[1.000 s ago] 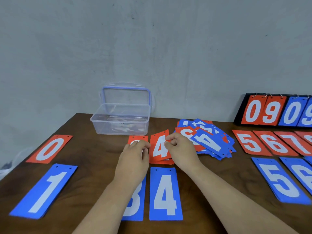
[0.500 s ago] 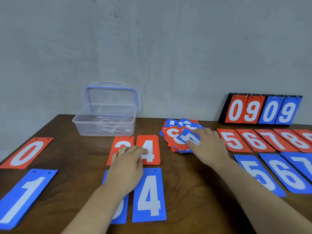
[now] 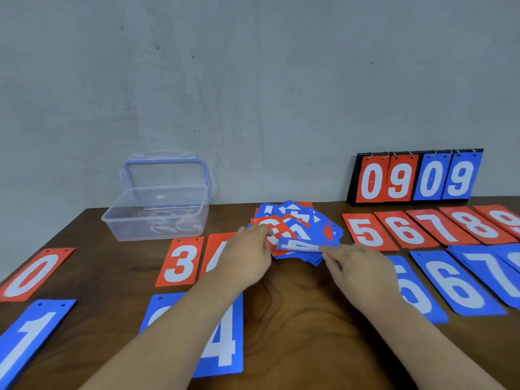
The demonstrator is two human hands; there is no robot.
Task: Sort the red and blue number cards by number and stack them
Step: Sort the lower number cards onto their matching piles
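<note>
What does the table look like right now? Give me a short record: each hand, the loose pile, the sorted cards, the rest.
left hand: fingers on a red card at the pile's left edge; grip unclear
right hand: pinches near edge of a blue card
loose pile: red and blue mixed
red row: 0, 3, 5, 6, 7, 8 readable
blue row: 1, 4, 6, 7 readable
rest: open clear box; scoreboard showing 0909

left hand (image 3: 247,257): bare | right hand (image 3: 363,274): bare | 2 forearms (image 3: 174,333): unsleeved

Plain indoor workspace: bare grey wall (image 3: 253,80), dark wooden table (image 3: 295,319), clear plastic box (image 3: 157,218), flip scoreboard (image 3: 416,178).
</note>
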